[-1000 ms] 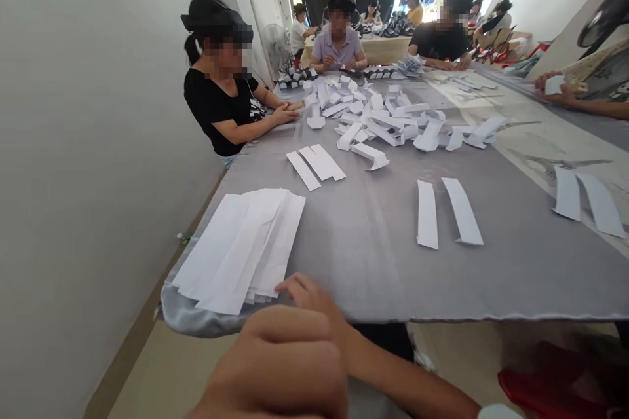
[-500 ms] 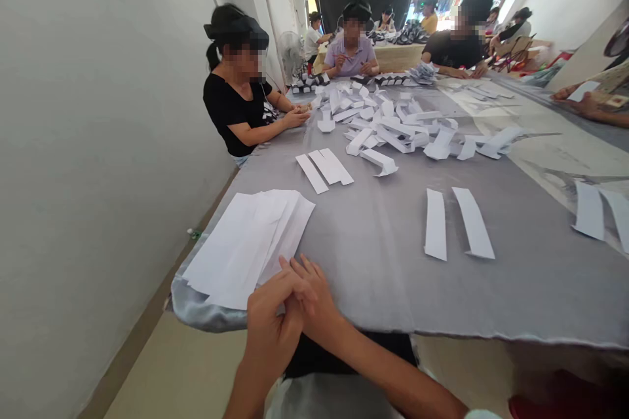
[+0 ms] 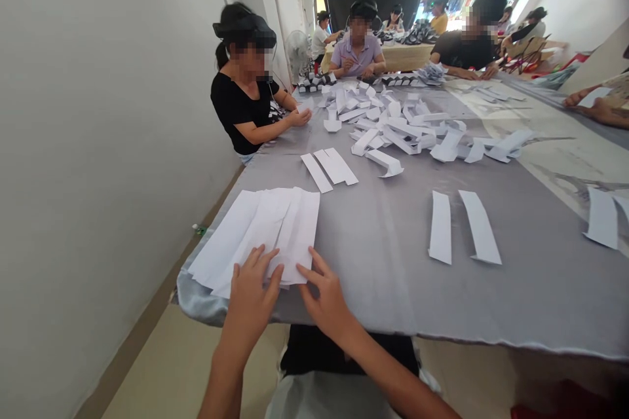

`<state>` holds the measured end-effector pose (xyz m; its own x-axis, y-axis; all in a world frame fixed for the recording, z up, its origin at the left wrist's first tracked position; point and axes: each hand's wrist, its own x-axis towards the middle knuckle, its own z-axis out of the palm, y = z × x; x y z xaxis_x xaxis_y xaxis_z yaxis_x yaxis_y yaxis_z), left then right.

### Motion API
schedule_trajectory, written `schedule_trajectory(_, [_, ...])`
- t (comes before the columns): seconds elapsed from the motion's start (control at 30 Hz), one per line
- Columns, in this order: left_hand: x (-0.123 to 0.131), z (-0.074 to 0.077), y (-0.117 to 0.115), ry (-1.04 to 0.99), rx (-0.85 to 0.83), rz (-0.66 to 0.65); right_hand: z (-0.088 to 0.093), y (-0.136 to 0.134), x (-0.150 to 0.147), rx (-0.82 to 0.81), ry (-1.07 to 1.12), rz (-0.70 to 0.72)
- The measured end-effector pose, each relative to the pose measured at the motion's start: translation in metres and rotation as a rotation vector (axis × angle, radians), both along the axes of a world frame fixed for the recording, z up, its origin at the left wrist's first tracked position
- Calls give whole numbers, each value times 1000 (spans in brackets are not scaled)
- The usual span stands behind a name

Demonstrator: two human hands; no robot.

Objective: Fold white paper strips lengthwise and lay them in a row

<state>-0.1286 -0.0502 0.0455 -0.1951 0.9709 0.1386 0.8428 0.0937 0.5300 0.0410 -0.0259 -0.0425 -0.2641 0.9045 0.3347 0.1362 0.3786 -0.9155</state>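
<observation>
A fanned stack of white paper sheets (image 3: 221, 242) lies at the near left corner of the table. My left hand (image 3: 251, 291) rests on the stack with fingers spread and palm down. At the right edge of the top sheet (image 3: 301, 229) is my right hand (image 3: 325, 298), its fingers apart and touching the edge and lower corner. Whether any finger is under that sheet I cannot tell. Beyond the stack lie a few flat white paper strips (image 3: 337, 167). Two strips with folded ends (image 3: 441, 229) are off to the right.
A large heap of folded white paper strips (image 3: 393, 121) covers the far middle of the grey-clothed table (image 3: 373, 255). A co-worker in black (image 3: 246, 101) sits at the left side, another in purple (image 3: 358, 52) at the far end. The white wall (image 3: 98, 144) runs along the left.
My hands were together, clasped at the stack's near right edge. They have parted: the left lies on the sheets, the right at their edge. The top sheets have shifted and straightened.
</observation>
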Motion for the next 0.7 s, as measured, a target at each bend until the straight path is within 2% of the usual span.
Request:
schedule_trajectory(0.17, [-4, -8, 6, 32, -24, 20, 3, 10, 7, -30, 28, -54])
schedule_trajectory(0.23, [-7, -8, 8, 32, 15, 40, 10, 12, 8, -69, 8, -20])
schedule_trajectory(0.33, [-18, -3, 13, 26, 133, 57, 20, 12, 5, -162, -2, 30])
schedule_trajectory(0.47, [-46, 11, 24, 49, 269, 134, 19, 19, -4, -328, 149, -132])
schedule_trajectory(0.6, [-67, 17, 36, 68, 151, 164, 6, 35, -14, -500, 314, -174])
schedule_trajectory(0.7, [-64, 11, 39, 90, 26, 166, 0, 46, -19, -626, 396, -127])
